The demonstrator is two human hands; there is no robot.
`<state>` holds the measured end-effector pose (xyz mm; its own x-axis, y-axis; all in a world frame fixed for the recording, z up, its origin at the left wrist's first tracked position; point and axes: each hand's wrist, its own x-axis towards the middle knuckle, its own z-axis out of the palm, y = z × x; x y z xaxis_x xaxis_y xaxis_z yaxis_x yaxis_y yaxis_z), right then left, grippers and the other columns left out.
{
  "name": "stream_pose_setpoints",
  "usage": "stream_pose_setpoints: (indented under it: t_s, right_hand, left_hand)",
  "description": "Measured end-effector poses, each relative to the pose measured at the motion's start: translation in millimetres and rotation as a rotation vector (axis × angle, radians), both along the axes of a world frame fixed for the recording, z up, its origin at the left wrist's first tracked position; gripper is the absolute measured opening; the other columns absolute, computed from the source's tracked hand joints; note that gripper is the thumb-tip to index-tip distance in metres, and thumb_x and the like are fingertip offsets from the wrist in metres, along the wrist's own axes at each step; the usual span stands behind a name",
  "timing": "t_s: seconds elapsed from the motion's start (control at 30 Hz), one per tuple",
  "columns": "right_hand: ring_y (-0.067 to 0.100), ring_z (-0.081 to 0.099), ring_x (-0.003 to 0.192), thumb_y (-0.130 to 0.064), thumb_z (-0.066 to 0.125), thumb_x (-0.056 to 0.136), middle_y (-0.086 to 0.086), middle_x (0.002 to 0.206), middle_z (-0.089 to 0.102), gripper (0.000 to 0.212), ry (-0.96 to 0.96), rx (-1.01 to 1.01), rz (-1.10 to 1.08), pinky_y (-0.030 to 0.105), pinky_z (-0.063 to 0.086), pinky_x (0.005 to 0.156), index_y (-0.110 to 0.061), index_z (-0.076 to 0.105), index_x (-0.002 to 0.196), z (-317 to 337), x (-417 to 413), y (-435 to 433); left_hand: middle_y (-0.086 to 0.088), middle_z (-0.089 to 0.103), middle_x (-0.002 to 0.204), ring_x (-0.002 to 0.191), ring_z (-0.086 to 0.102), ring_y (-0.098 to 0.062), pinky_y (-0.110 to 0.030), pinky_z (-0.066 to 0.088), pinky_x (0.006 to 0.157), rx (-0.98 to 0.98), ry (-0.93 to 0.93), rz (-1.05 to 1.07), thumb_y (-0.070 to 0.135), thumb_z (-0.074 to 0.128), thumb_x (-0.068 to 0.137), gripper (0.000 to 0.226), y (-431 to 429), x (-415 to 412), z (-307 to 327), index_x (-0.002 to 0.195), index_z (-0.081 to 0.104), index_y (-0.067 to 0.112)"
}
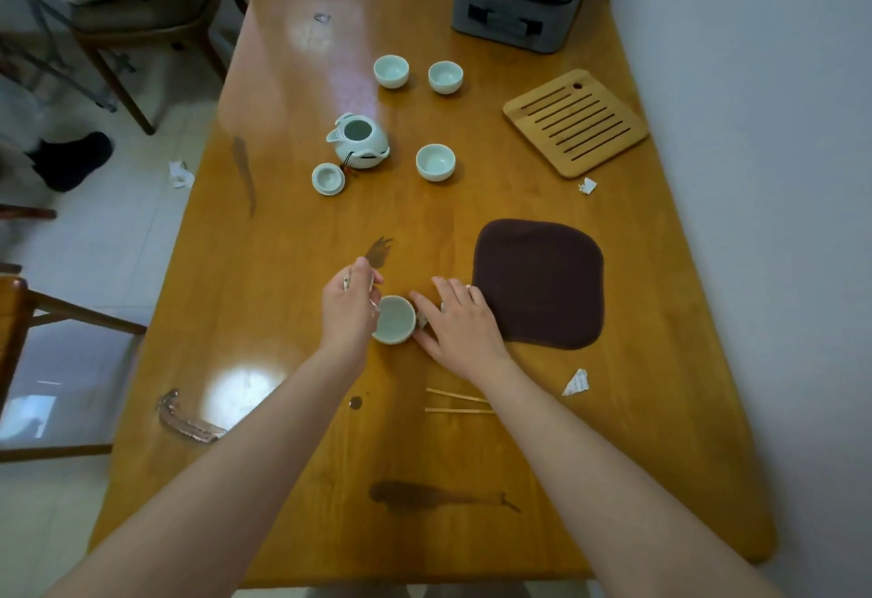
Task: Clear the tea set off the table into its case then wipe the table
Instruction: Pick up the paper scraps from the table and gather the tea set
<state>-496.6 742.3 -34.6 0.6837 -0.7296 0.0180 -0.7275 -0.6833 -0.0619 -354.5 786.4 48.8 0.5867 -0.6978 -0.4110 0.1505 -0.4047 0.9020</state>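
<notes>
At the upper left of the frame a chair is seen on the tiled floor, with a torn paper scrap on the floor beside the table. On the table, left of centre, an uncovered teapot is noted standing upright, its lid lying just beside it at the lower left, joined by a cord. Below these, the left hand is found with thumb and fingers curled, pinching a small white scrap; its palm is set against the left side of the nearest cup, though actual contact cannot be confirmed. That cup stands upright between both hands, in the lower centre. Three further cups are recorded, all upright: a far left cup, a far right cup and a middle cup right of the teapot. The right hand is laid flat with fingers extended, grasping nothing, white paper bits showing beneath it beside the cup. Thin bamboo tongs are seen partly under the right forearm. A dark cloth lies flat just right of that hand. The grey case is found open at the upper right, well apart from the cups, with a slatted bamboo tray below it. Two scraps lie near the right edge.
</notes>
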Motion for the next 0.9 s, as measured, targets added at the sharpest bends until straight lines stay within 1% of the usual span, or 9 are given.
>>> stream_pose_setpoints:
  t_s: [0.1,0.2,0.4,0.53,0.63,0.7,0.73,0.83,0.9]
  right_hand:
    - [0.030,0.055,0.100,-0.033,0.055,0.093,0.013,0.112,0.057,0.026,-0.088,-0.076,0.043,0.039,0.048,0.080,-0.016,0.057,0.112,-5,3,-6]
    - [0.023,0.052,0.080,-0.020,0.061,0.089,0.009,0.091,0.054,0.011,-0.139,-0.107,0.104,0.033,0.046,0.065,-0.012,0.057,0.096,-6,7,-12]
    - [0.018,0.052,0.054,-0.024,0.058,0.096,0.004,0.074,0.055,0.011,-0.106,-0.056,0.185,0.029,0.042,0.040,-0.013,0.057,0.095,-9,9,-17]
    - [0.018,0.051,0.043,-0.024,0.052,0.099,0.004,0.064,0.055,0.015,-0.104,-0.052,0.142,0.028,0.042,0.035,-0.011,0.055,0.092,-13,7,-12]
    - [0.014,0.046,0.037,-0.021,0.054,0.097,0.000,0.053,0.048,0.020,-0.171,-0.068,0.014,0.025,0.036,0.032,-0.012,0.052,0.079,-1,5,-14]
    - [0.011,0.042,0.038,-0.020,0.050,0.098,-0.003,0.052,0.044,0.027,-0.336,-0.060,-0.200,0.022,0.031,0.036,-0.013,0.050,0.072,16,2,-16]
    - [0.009,0.041,0.041,-0.018,0.048,0.099,-0.004,0.052,0.042,0.029,-0.466,0.021,-0.340,0.021,0.030,0.039,-0.012,0.050,0.071,26,1,-15]
    - [0.011,0.035,0.050,-0.015,0.045,0.099,0.003,0.057,0.039,0.032,-1.026,0.462,-0.789,0.022,0.029,0.047,-0.004,0.049,0.069,58,3,-4]
    - [0.011,0.035,0.052,-0.015,0.044,0.097,0.003,0.059,0.039,0.028,-1.278,0.663,-0.995,0.024,0.032,0.049,-0.005,0.050,0.072,77,8,10]
  left_hand:
    - [0.002,0.042,0.053,0.041,0.034,-0.007,-0.022,0.027,0.041,0.030,-0.018,-0.028,0.029,0.044,0.099,0.033,3,10,1,0.070,0.055,0.015]
    - [0.002,0.041,0.052,0.042,0.033,-0.009,-0.025,0.025,0.043,0.054,0.000,-0.053,0.020,0.046,0.093,0.027,5,14,1,0.068,0.057,0.014]
    - [0.000,0.042,0.056,0.045,0.033,-0.011,-0.023,0.025,0.041,0.077,0.045,-0.102,0.018,0.045,0.093,0.026,12,14,-1,0.071,0.058,0.012]
    - [0.001,0.042,0.057,0.046,0.034,-0.011,-0.022,0.025,0.041,0.080,0.077,-0.088,0.020,0.046,0.094,0.027,17,14,-2,0.072,0.059,0.013]
    - [0.000,0.043,0.058,0.045,0.034,-0.011,-0.023,0.025,0.041,0.096,0.084,-0.106,0.020,0.047,0.094,0.027,20,11,0,0.071,0.060,0.014]
    - [0.000,0.044,0.059,0.045,0.032,-0.012,-0.023,0.025,0.042,0.114,0.102,-0.114,0.019,0.047,0.093,0.028,21,8,2,0.070,0.061,0.014]
    - [-0.001,0.045,0.059,0.045,0.032,-0.011,-0.023,0.024,0.042,0.131,0.122,-0.116,0.018,0.047,0.092,0.027,21,5,2,0.070,0.062,0.014]
    - [0.000,0.054,0.067,0.042,0.033,-0.008,-0.021,0.025,0.039,0.205,0.271,-0.093,0.017,0.045,0.092,0.024,20,-16,4,0.083,0.067,0.012]
    - [0.001,0.061,0.076,0.045,0.037,-0.006,-0.018,0.029,0.038,0.250,0.427,-0.047,0.021,0.046,0.096,0.024,19,-36,7,0.095,0.068,0.011]
